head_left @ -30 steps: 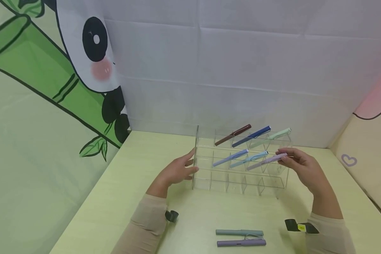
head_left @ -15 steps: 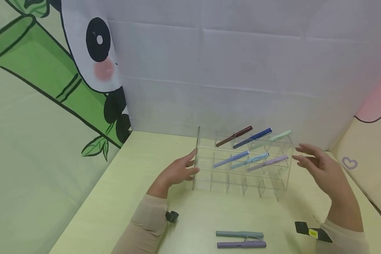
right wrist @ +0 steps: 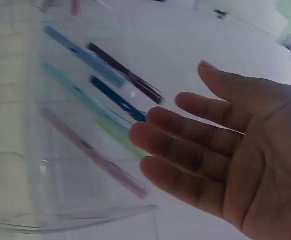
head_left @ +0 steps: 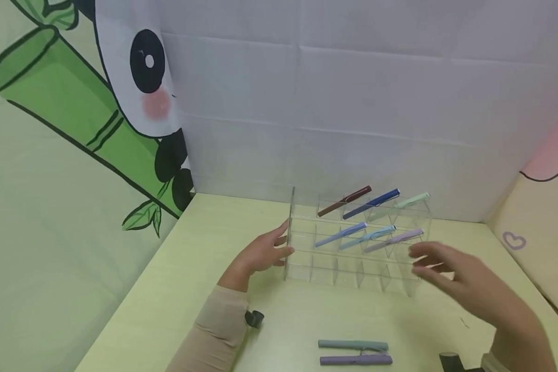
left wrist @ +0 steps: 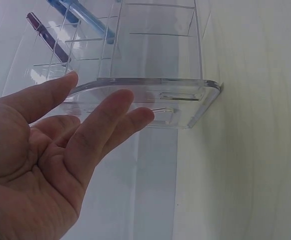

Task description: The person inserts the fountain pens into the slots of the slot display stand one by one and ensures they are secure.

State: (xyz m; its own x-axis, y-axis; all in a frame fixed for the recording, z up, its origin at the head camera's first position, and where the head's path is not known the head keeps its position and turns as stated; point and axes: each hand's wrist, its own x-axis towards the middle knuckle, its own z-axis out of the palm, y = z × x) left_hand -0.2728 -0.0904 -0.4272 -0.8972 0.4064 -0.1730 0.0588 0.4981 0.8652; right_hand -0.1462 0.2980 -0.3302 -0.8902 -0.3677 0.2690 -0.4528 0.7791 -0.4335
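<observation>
A clear acrylic pen rack (head_left: 302, 258) with three tiers stands on the table. Its top tier holds a dark red pen (head_left: 344, 201), a dark blue pen (head_left: 372, 203) and a mint green pen (head_left: 402, 204). Slanting in the middle tier are a periwinkle pen (head_left: 340, 235), a light blue pen (head_left: 367, 237) and a lilac pen (head_left: 394, 241). My left hand (head_left: 262, 251), fingers extended, rests against the rack's left side panel (left wrist: 140, 92). My right hand (head_left: 460, 279) holds nothing; its fingers are spread near the rack's lower right (right wrist: 200, 145).
A grey-green pen (head_left: 349, 344) and a purple pen (head_left: 353, 360) lie side by side on the table (head_left: 200, 232) in front of the rack. Behind the rack hangs a pale backdrop (head_left: 353, 113). A printed side cloth (head_left: 46, 217) borders the table on the left.
My right hand has let go of the lilac pen, which stays in the middle tier. It drew back to the right, then came lower and toward the front. The left hand has stayed put.
</observation>
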